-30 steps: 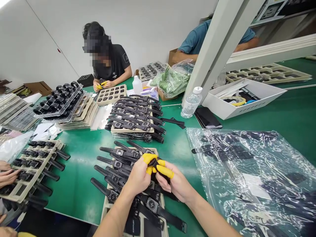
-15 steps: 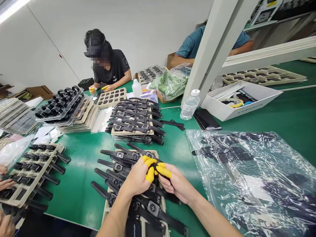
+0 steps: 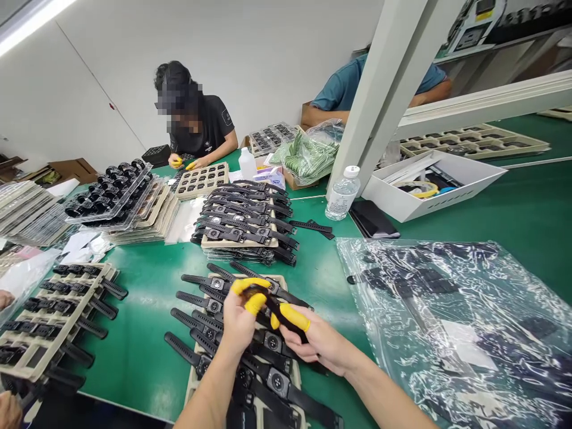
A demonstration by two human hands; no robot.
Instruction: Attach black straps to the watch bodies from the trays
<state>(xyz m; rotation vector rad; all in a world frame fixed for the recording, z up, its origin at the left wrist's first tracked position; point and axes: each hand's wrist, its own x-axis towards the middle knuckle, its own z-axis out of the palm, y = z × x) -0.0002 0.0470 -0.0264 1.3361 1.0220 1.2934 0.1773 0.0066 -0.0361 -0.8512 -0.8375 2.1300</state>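
Observation:
A black smartwatch (image 3: 271, 302) is held between my two hands over the front tray, its strap running down to the right. My left hand (image 3: 238, 319) pinches its upper left end with yellow-cotted fingers. The lower right part of the strap is gripped by my right hand (image 3: 319, 338), which also wears yellow finger cots; its fingers partly hide the strap. Beneath both hands lies a beige tray (image 3: 192, 381) with rows of black smartwatches (image 3: 277, 381), sensor backs up and straps overhanging the sides.
Behind it stands a stacked tray of watches (image 3: 236, 220). A clear plastic bag (image 3: 424, 333) holding dark straps lies at right, near a bottle (image 3: 343, 193), a phone (image 3: 373, 218) and a white box (image 3: 429, 196). A co-worker (image 3: 201, 125) sits opposite; another person's hand shows at left.
My hands have moved slightly apart, the left one shifting left and turning, so more of the watch shows between them. The co-worker's hands opposite have shifted a little.

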